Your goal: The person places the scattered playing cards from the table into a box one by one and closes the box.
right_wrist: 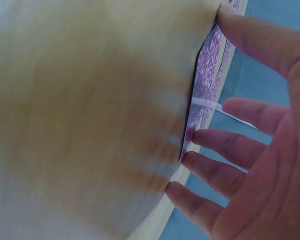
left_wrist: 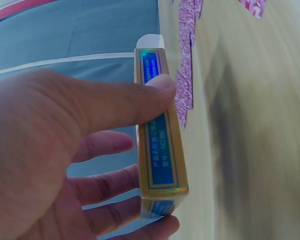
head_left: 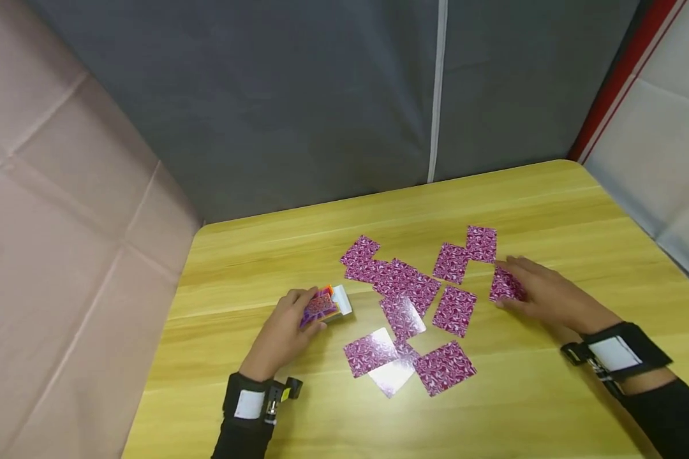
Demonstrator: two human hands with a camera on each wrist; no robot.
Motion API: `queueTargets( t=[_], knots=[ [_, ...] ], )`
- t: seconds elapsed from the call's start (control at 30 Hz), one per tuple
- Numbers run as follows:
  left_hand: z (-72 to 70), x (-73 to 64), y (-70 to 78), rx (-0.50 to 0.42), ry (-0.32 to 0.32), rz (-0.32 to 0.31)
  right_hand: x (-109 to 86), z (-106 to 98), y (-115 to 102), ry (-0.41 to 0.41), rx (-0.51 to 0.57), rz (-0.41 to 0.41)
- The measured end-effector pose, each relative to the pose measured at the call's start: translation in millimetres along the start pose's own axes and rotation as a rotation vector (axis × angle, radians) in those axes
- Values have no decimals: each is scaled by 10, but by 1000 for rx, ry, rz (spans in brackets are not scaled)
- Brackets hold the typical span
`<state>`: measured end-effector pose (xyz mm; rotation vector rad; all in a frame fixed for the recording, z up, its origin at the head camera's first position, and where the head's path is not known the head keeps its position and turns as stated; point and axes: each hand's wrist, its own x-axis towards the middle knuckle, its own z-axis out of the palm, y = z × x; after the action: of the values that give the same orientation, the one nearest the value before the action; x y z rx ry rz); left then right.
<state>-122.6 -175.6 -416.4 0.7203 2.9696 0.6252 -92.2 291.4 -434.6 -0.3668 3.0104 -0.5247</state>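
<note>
My left hand [head_left: 287, 328] grips a small card box [left_wrist: 162, 150], its thumb on the narrow side and its fingers around the other side. The box has gold edges and a blue printed panel, and its white flap [head_left: 343, 299] stands open at the far end. On the right, my right hand [head_left: 542, 293] touches a purple-and-white patterned playing card [head_left: 504, 287] on the table. In the right wrist view, the thumb meets one end of that card [right_wrist: 205, 75] and fingertips reach its other end, fingers spread and nearly straight.
Several face-down playing cards [head_left: 455, 310] lie scattered mid-table, some overlapping. The yellow wood-grain table [head_left: 252, 255] ends at a dark grey curtain [head_left: 298, 115] behind. Pale panels stand left and right.
</note>
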Motion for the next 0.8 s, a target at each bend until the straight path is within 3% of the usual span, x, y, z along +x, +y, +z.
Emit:
queueTargets(
  t=[0.23,0.53,0.8],
  knots=[
    [1,-23,180,-3,12,56,-57,-110,85,-29,-40,32],
    [-20,13,383,21,-17,113,-113,-143,251,-156,-3,128],
    [-126,-7,421,54,3,107,-42,-68,274,-123,10,56]
  ],
)
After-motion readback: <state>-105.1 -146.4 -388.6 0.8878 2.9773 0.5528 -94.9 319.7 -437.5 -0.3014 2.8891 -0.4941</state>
